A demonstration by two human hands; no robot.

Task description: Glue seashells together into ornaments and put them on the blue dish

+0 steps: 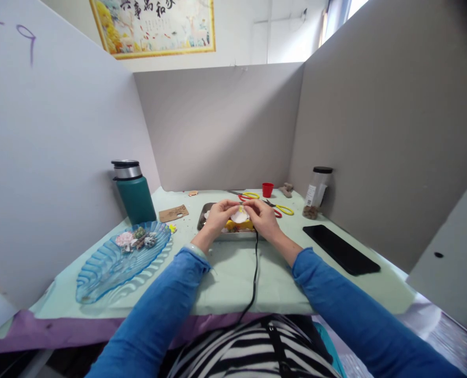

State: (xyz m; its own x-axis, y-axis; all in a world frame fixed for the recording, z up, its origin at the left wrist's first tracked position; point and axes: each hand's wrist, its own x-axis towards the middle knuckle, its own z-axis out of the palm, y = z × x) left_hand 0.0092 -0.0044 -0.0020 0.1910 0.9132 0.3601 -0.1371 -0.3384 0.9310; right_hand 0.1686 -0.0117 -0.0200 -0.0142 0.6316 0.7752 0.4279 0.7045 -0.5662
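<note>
Both hands meet over a shallow metal tray (229,237) at the middle of the table. Between the fingertips is a small white flower-like piece (240,216) with a yellow spot. My left hand (219,216) pinches its left side, and my right hand (263,217) pinches its right side. Just below it in the tray lies something yellow (241,225), partly covered by the hands. Other contents of the tray are too small to name. A black cord (255,268) runs from the tray's front down over the table edge.
On the left stand a teal bottle (136,199) and a blue leaf-shaped dish (107,273) with small ornaments. Behind my hands are scissors (284,209), a red cup (267,190) and a brown card (173,213). To the right are a clear jar (314,194) and a black phone (341,249).
</note>
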